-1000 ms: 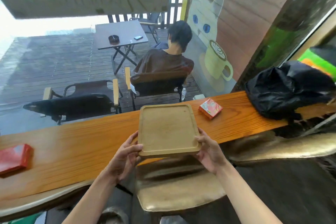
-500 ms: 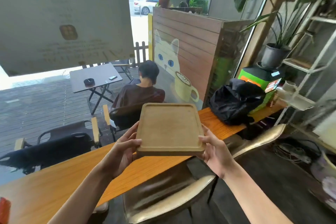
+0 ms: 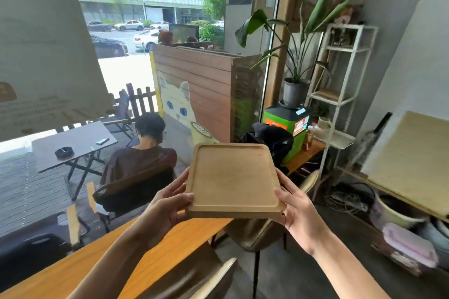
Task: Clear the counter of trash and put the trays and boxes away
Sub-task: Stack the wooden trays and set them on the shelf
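A square wooden tray with a raised rim is held level in front of me, above the near edge of the long wooden counter. My left hand grips its left edge, thumb on the rim. My right hand grips the right front corner from below and the side. The tray is empty. A black bag and a green box rest at the counter's far right end, partly hidden by the tray.
Gold-backed chairs stand under the counter. A white metal shelf and a potted plant fill the right corner. A pale board, a bucket and cables sit at the right. Outside the window a person sits facing away.
My view has swung up and to the right, and the tray has been lifted off the counter with both hands. The red boxes on the counter have left the view.
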